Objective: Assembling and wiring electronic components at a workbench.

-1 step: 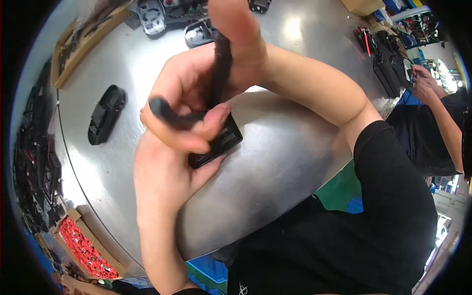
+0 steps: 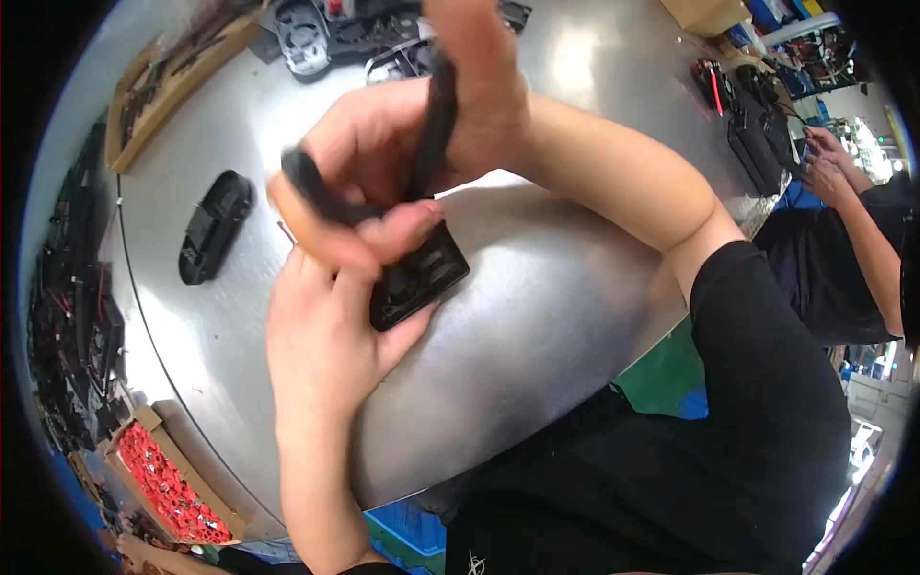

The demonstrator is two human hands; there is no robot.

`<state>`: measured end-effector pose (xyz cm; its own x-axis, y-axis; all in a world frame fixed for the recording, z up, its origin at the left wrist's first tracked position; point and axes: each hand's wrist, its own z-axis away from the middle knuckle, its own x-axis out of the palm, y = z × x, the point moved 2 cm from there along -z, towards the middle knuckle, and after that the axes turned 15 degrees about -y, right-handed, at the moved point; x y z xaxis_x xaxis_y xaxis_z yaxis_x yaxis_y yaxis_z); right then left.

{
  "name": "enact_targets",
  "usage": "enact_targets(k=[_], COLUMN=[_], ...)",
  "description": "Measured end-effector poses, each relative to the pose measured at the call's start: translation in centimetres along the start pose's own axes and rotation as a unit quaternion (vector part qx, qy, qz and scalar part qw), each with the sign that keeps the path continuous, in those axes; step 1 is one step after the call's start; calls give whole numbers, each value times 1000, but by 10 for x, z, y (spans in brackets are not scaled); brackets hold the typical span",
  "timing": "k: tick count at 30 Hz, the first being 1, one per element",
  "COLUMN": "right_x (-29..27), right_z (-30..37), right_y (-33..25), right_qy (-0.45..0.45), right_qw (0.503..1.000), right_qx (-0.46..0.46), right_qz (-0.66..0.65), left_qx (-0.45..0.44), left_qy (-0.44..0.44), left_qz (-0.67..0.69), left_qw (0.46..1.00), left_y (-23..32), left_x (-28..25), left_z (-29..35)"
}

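Blurring, our right hand [image 2: 476, 120] grips black tool handles [image 2: 440, 113], their tip hidden; our left hand [image 2: 321, 326] holds a partly covered black part [image 2: 433, 276] over the table [image 2: 537, 297]. One handle sits higher than before.

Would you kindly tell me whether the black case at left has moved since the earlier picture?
No; against the cardboard tray, the black case keeps its place: both drift slightly right with the view.
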<state>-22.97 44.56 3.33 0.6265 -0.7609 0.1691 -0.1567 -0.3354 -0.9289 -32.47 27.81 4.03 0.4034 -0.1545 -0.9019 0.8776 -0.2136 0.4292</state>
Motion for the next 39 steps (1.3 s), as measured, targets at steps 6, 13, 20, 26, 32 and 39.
enact_targets(k=[6,13,20,26,32,39], right_x=[45,41,37,42,47,39], right_z=[-22,-16,-16,-17,-18,-13], right_y=[-38,-21,-9,-4,0,4], right_qy=[364,393,383,386,382,387], right_qw=[916,885,890,880,885,871], right_qx=[-46,-105,-95,-108,-3,-85], right_qz=[162,225,228,255,266,292], left_qx=[-124,-136,-137,-133,-144,-164], left_qy=[139,140,141,126,101,100], left_qz=[-90,-86,-79,-79,-19,26], left_qw=[978,977,977,980,984,981], left_y=[7,7,5,7,1,0], left_x=[16,17,18,15,14,12], left_z=[9,5,5,5,3,-1])
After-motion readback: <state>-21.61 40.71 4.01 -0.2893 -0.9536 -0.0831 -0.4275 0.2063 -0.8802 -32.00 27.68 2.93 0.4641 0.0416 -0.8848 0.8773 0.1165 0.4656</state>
